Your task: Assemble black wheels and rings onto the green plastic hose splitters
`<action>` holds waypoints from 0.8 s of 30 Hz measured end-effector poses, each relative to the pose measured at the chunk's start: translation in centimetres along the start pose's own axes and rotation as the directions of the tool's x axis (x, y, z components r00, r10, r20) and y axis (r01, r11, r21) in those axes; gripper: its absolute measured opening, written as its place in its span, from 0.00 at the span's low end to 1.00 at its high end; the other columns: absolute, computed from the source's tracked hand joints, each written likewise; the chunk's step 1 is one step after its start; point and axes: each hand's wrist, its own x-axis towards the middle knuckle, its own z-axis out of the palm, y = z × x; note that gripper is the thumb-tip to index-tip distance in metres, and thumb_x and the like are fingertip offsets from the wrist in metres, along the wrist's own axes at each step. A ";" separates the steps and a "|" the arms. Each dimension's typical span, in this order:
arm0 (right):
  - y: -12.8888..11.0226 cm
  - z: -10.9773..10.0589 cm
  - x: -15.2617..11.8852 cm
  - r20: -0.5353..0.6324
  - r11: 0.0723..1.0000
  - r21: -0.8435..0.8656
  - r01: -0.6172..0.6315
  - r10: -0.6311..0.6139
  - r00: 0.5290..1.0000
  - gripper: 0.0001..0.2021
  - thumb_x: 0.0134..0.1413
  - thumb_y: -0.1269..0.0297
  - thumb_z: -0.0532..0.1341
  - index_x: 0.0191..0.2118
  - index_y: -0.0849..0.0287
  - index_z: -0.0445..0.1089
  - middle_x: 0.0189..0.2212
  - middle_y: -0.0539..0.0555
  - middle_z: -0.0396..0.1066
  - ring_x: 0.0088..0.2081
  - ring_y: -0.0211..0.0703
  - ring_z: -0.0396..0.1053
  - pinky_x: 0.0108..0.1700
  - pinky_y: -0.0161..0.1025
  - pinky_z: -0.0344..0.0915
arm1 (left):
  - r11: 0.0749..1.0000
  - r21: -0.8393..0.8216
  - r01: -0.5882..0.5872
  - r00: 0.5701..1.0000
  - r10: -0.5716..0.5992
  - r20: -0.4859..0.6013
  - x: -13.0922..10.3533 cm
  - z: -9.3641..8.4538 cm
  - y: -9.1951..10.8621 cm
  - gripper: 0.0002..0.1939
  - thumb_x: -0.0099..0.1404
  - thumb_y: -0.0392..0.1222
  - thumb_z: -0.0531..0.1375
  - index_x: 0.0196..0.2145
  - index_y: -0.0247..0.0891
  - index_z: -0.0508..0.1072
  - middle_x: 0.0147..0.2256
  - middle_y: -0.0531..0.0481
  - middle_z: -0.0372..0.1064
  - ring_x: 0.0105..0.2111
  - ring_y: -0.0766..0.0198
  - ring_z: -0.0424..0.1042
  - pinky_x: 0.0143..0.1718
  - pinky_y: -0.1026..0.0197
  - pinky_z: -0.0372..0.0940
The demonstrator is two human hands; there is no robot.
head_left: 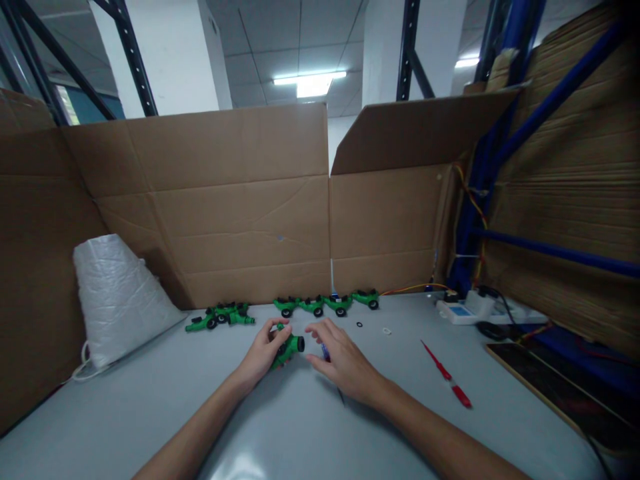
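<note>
A green part with a black round end is gripped in my left hand, near the middle of the table. Just right of it is my right hand, fingers curled around a slim tool with a blue handle; its thin dark shaft points down toward the table. A gap separates my right fingertips from the black end of the green part. Behind my hands, several green parts with black wheels stand in a row, and more green parts are grouped to the left.
On the grey table lie a red screwdriver, a small black ring and a pale ring. A white bag stands left. A power strip and dark panel are right. Cardboard walls the back.
</note>
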 end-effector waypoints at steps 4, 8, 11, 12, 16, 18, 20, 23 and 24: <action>0.4 0.2 0.0 -0.011 0.999 0.023 -0.027 0.028 1.000 0.27 0.61 0.69 0.65 0.64 0.52 0.60 0.52 0.57 0.69 0.44 0.48 0.71 0.53 0.48 0.65 | 1.000 -0.007 0.005 1.000 -0.005 0.014 0.1 -0.1 0.0 0.32 0.64 0.66 0.65 0.53 0.39 0.65 0.27 0.57 0.69 0.20 0.66 0.69 0.16 0.69 0.58; 0.8 0.2 0.0 0.002 1.000 0.009 -0.030 0.030 1.000 0.24 0.60 0.69 0.66 0.60 0.52 0.63 0.49 0.55 0.71 0.45 0.49 0.71 0.53 0.47 0.65 | 1.000 -0.004 0.024 1.000 -0.024 0.020 0.0 -0.1 0.2 0.32 0.64 0.65 0.65 0.54 0.39 0.65 0.28 0.56 0.69 0.20 0.67 0.69 0.17 0.69 0.59; 0.9 0.3 0.0 0.014 1.000 -0.006 -0.016 0.016 1.000 0.19 0.61 0.70 0.67 0.56 0.52 0.67 0.46 0.54 0.72 0.47 0.50 0.71 0.53 0.46 0.64 | 1.000 -0.004 0.030 0.999 -0.030 0.022 0.0 -0.1 0.3 0.32 0.64 0.65 0.65 0.53 0.39 0.65 0.28 0.56 0.69 0.20 0.67 0.69 0.17 0.69 0.59; 0.8 0.4 0.0 0.020 1.000 -0.010 -0.010 0.010 1.000 0.18 0.61 0.70 0.66 0.54 0.52 0.68 0.46 0.53 0.73 0.47 0.50 0.71 0.53 0.46 0.64 | 1.000 -0.003 0.029 0.999 -0.028 0.021 0.0 -0.1 0.3 0.32 0.64 0.65 0.65 0.53 0.39 0.66 0.28 0.57 0.68 0.20 0.68 0.68 0.17 0.69 0.59; 0.7 0.7 -0.1 0.037 1.000 -0.013 0.016 -0.015 0.999 0.16 0.61 0.71 0.66 0.52 0.53 0.69 0.46 0.54 0.74 0.48 0.50 0.71 0.55 0.46 0.63 | 1.000 0.007 0.022 1.000 -0.022 0.016 0.2 -0.2 -0.2 0.32 0.64 0.66 0.65 0.53 0.39 0.66 0.27 0.57 0.67 0.20 0.69 0.67 0.16 0.71 0.58; 0.6 0.7 -0.1 0.041 1.000 -0.006 0.018 -0.018 0.999 0.15 0.60 0.71 0.66 0.52 0.53 0.69 0.47 0.54 0.74 0.50 0.51 0.71 0.55 0.47 0.63 | 1.000 0.016 0.018 1.000 -0.018 0.020 0.3 -0.3 -0.5 0.33 0.64 0.66 0.65 0.53 0.39 0.66 0.28 0.57 0.67 0.19 0.69 0.66 0.15 0.71 0.58; 0.5 0.6 -0.1 0.048 1.000 0.003 0.010 -0.010 0.999 0.15 0.61 0.71 0.66 0.52 0.53 0.69 0.47 0.55 0.74 0.50 0.51 0.71 0.55 0.47 0.63 | 0.999 0.033 0.012 0.999 -0.013 0.029 0.4 -0.4 -0.7 0.32 0.64 0.66 0.65 0.54 0.39 0.66 0.28 0.57 0.66 0.20 0.69 0.65 0.15 0.71 0.59; 0.5 0.4 -0.1 0.056 1.000 0.007 -0.001 0.001 0.998 0.14 0.62 0.70 0.66 0.52 0.53 0.69 0.46 0.55 0.74 0.49 0.51 0.71 0.54 0.47 0.63 | 0.999 0.052 0.002 0.999 -0.004 0.032 0.4 -0.5 -0.6 0.32 0.65 0.65 0.64 0.55 0.39 0.67 0.27 0.57 0.65 0.20 0.69 0.65 0.15 0.70 0.60; 0.4 0.3 -0.1 0.057 1.000 0.006 -0.001 0.000 0.998 0.13 0.62 0.70 0.66 0.51 0.53 0.69 0.46 0.54 0.74 0.49 0.51 0.71 0.54 0.47 0.63 | 0.998 0.056 0.002 0.999 -0.004 0.032 0.4 -0.5 -0.6 0.32 0.65 0.65 0.64 0.55 0.39 0.67 0.27 0.57 0.65 0.21 0.69 0.65 0.15 0.70 0.60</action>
